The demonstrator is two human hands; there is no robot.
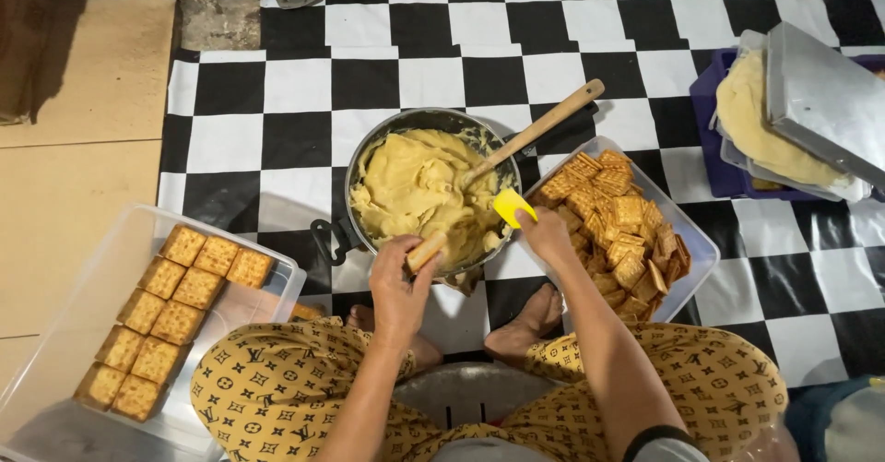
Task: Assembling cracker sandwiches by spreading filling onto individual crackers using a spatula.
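Seemingly cracker (426,251) overhangs pan (369,153) rim

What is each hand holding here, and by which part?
Left hand: a cracker, pinched at its near end. Right hand: a yellow spatula, by its lower end.

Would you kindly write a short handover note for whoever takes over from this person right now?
Left hand holds a filled cracker over the pan of yellow paste. Right hand holds a yellow spatula. A wooden spoon rests in the pan. Done: filled crackers in rows in the clear box on the left. Left: a heap of plain crackers in the tray on the right.
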